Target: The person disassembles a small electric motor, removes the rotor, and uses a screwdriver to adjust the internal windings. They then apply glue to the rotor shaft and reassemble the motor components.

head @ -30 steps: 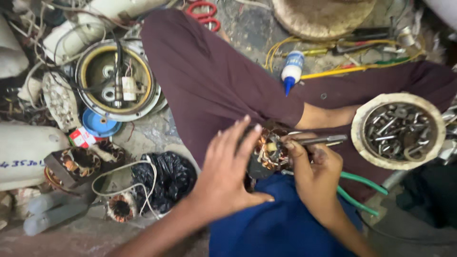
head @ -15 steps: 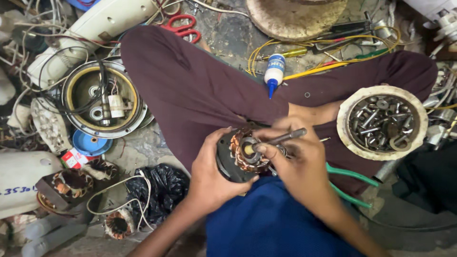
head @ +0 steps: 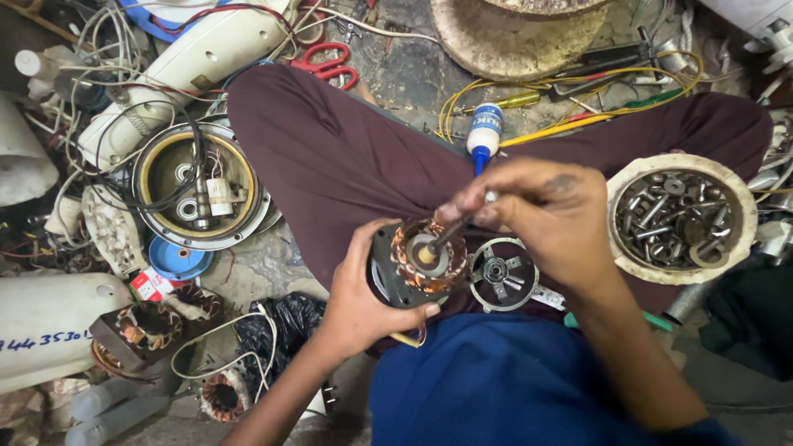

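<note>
My left hand [head: 363,301] grips a small motor stator [head: 417,263] with copper windings and a dark square frame, held above my lap. My right hand [head: 541,215] is closed around a thin metal shaft [head: 450,231] that reaches down into the stator's centre hole. A round metal end cap with spokes [head: 498,272] lies on my maroon trouser leg [head: 347,165], just right of the stator. The shaft's lower end is hidden inside the windings.
A round dish full of bolts and nuts [head: 681,219] sits at the right. A glue bottle with a blue tip [head: 483,132], red scissors [head: 326,64], a large open motor housing [head: 198,186], spare windings [head: 153,322] and tangled wires crowd the floor.
The view has shifted. My left hand went from resting open over the stator to gripping it, and my right hand rose, with the shaft now standing steeply in the stator's centre.
</note>
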